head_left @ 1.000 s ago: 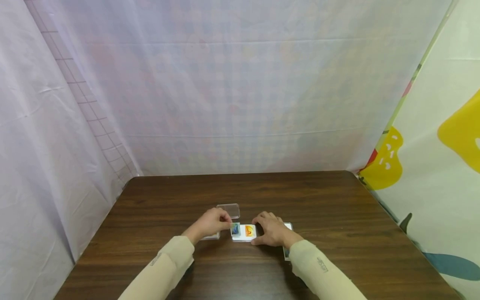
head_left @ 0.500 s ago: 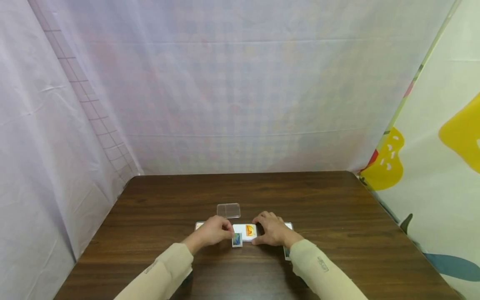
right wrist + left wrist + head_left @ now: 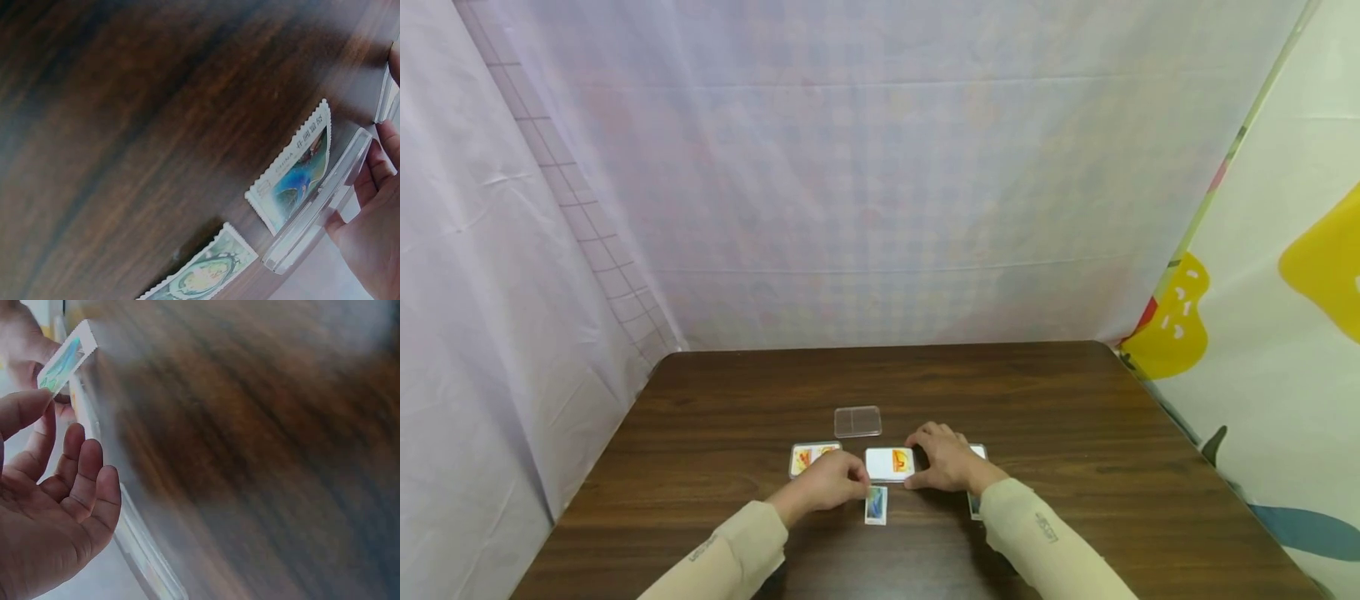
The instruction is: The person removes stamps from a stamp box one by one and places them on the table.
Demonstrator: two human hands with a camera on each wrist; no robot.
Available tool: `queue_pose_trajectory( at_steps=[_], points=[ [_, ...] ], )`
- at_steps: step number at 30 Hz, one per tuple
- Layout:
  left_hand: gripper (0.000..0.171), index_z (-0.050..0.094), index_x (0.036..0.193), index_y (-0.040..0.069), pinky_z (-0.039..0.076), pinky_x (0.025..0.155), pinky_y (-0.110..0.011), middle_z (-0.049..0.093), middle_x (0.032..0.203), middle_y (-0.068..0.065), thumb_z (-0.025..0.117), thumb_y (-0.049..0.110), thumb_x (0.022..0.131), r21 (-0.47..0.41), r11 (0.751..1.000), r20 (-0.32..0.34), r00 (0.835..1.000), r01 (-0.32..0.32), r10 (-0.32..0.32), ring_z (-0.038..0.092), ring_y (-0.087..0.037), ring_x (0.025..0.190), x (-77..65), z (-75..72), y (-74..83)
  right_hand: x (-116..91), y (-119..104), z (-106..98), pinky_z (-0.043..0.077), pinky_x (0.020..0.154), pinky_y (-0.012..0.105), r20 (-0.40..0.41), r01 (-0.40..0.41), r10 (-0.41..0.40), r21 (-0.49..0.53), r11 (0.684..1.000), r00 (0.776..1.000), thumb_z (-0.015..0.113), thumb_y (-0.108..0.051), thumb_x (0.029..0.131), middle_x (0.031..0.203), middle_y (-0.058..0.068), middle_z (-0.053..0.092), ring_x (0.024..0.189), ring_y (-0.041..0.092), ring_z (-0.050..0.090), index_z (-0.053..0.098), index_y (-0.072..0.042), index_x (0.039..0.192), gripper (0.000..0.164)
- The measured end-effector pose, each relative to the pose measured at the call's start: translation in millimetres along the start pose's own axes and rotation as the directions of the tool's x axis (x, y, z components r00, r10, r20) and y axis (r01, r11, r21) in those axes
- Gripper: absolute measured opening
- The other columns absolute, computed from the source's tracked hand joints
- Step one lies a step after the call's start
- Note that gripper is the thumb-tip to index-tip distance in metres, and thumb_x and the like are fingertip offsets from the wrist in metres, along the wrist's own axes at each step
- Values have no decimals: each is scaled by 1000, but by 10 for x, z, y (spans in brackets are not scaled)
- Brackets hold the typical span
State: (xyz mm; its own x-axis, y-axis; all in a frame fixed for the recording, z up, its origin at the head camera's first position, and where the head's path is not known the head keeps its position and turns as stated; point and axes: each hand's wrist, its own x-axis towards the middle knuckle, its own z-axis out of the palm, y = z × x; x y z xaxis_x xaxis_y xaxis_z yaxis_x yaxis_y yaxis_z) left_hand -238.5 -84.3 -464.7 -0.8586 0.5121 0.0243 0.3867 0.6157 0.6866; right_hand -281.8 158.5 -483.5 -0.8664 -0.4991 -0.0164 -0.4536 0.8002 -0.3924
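Observation:
My left hand [image 3: 833, 481] pinches a postage stamp [image 3: 876, 506] with a blue-green picture and perforated edges between thumb and index finger. In the left wrist view the stamp [image 3: 70, 359] tilts up from the fingertips, the other fingers loosely curled. The stamp is just nearer to me than a clear plastic case [image 3: 880, 464], which shows white inside and an orange-yellow picture at its right end. My right hand [image 3: 951, 460] holds this case at its right end, thumb at the near edge and fingers at the far edge.
A second case [image 3: 802, 459] with orange pictures lies left, partly behind my left hand. Beyond is a clear lid [image 3: 857, 422]. Beside my right wrist lies another case [image 3: 322, 203], with a blue bird stamp [image 3: 300, 172] and a green stamp [image 3: 206, 275] on the wooden table [image 3: 880, 379].
My left hand has drawn the stamp from over the middle case toward me, off its near edge. More of the left case shows. The right hand has stayed put.

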Motion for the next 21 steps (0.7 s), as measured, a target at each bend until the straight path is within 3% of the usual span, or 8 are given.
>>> queue_pose_trajectory(
  at_steps=[11,21],
  points=[
    [11,66,71,12,43,64,-29,57,69,7,74,9,79,90,996,-77,996,-29,36,48,-7,65,-12,95,-40,2,13,16,33,100,63,-11,2,-2,-2,1000,1000,82,-43,77,129,14,53,123,38,46,61,-12,121,58],
    [13,65,69,17,43,63,-29,55,69,9,75,15,77,216,976,-131,991,25,4,50,-8,66,8,136,-46,-10,15,4,34,99,64,-19,26,-26,-6,1000,999,81,-44,78,127,15,53,121,39,46,61,-10,121,58]
  ],
)
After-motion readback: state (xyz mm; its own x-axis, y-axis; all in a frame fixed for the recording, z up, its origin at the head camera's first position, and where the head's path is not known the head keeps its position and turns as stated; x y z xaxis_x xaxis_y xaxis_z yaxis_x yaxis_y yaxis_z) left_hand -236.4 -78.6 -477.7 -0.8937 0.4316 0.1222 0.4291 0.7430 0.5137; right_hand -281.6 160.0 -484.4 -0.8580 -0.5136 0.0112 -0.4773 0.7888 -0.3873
